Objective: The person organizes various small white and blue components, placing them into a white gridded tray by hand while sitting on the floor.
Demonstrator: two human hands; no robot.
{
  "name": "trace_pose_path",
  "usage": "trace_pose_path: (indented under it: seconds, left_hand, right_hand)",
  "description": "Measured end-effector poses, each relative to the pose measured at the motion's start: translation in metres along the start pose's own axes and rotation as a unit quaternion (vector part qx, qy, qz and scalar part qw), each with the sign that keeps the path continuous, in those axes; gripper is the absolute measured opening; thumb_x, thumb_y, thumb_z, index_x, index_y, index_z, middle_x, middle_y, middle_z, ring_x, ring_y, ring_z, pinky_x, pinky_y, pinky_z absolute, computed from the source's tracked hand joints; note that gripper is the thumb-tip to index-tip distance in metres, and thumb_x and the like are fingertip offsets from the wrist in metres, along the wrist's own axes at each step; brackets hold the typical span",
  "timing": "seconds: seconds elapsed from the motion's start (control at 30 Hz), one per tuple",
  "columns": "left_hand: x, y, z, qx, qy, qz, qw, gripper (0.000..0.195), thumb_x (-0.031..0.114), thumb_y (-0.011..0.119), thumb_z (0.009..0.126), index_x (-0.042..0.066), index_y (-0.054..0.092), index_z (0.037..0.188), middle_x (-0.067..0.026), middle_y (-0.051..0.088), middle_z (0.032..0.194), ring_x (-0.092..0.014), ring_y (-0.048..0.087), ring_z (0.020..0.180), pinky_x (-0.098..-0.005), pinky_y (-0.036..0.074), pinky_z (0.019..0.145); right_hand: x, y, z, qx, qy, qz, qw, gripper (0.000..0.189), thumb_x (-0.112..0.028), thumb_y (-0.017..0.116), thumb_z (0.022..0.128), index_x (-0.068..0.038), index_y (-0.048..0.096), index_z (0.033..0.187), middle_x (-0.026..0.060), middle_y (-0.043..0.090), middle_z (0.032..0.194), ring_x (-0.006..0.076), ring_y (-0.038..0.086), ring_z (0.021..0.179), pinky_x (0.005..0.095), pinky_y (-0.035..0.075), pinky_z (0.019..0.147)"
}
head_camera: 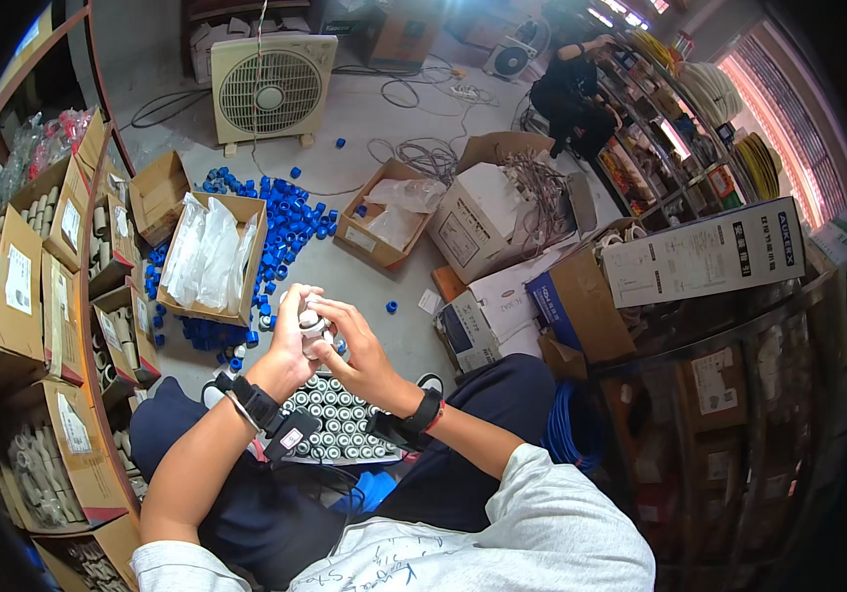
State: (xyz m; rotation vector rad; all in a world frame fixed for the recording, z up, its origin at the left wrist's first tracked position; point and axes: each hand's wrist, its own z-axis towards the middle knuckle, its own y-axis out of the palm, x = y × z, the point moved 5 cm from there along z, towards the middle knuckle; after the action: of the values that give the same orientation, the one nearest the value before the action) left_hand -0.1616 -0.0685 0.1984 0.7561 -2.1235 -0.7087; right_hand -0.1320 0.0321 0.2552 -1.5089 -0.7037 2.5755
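My left hand (291, 348) and my right hand (357, 354) meet in front of me, their fingers curled around white plastic fittings (311, 325). The fingers partly hide the held pieces, so their number is unclear. Below the hands, between my legs, a tray holds rows of upright white cylindrical fittings with dark rings (342, 414). Many small blue plastic caps (286, 214) lie heaped on the floor beyond my left hand. Among them stands an open cardboard box (259, 222) with clear plastic bags (209, 255) inside.
Shelves with boxes of grey pipe fittings (20, 277) line the left. A box fan (271, 92) stands ahead. Cartons (482, 214), one full of cables, stand at the right. Another person (571, 89) is beside the far right shelves. A loose blue cap (391, 306) lies on the floor.
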Motion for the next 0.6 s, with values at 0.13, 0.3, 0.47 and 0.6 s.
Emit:
trace_pose_path:
  seconds: [0.13,0.3,0.47,0.6]
  left_hand:
    - [-0.015,0.007,-0.003,0.005,-0.024,-0.003,1.000,0.022,0.039,0.055,0.083,0.018,0.055,0.090,0.0011,0.057,0.076,-0.015,0.057,0.066,-0.0303,0.048,0.056]
    - [-0.025,0.004,-0.001,-0.008,-0.051,0.000,0.999,0.020,0.042,0.055,0.082,0.022,0.056,0.084,0.0029,0.057,0.077,-0.012,0.055,0.066,-0.0287,0.046,0.058]
    - [-0.024,0.016,-0.008,0.006,-0.062,0.007,0.998,0.022,0.043,0.052,0.083,0.022,0.058,0.084,0.0035,0.058,0.077,-0.012,0.056,0.070,-0.0294,0.044,0.056]
    - [-0.021,0.008,-0.008,0.001,-0.085,0.056,0.995,0.037,0.048,0.042,0.086,0.018,0.063,0.090,0.0024,0.061,0.078,-0.013,0.059,0.072,-0.0277,0.047,0.058]
  right_hand:
    - [0.006,-0.007,-0.003,0.031,0.032,-0.016,0.999,0.033,-0.013,0.064,0.083,-0.003,0.057,0.113,0.0135,0.056,0.116,0.0315,0.054,0.104,0.0389,0.043,0.089]
    - [0.010,-0.010,-0.004,0.037,0.063,0.001,0.997,0.029,-0.013,0.065,0.083,-0.003,0.058,0.109,0.0145,0.058,0.113,0.0316,0.053,0.104,0.0383,0.043,0.089]
    - [0.014,-0.016,-0.003,0.059,0.096,0.039,0.993,0.027,-0.011,0.062,0.085,-0.002,0.057,0.110,0.0130,0.059,0.102,0.0227,0.059,0.087,0.0329,0.048,0.075]
    - [0.018,-0.018,-0.003,0.130,0.087,0.116,0.981,0.028,-0.012,0.064,0.087,-0.001,0.055,0.111,0.0098,0.063,0.098,0.0164,0.060,0.080,0.0297,0.049,0.074]
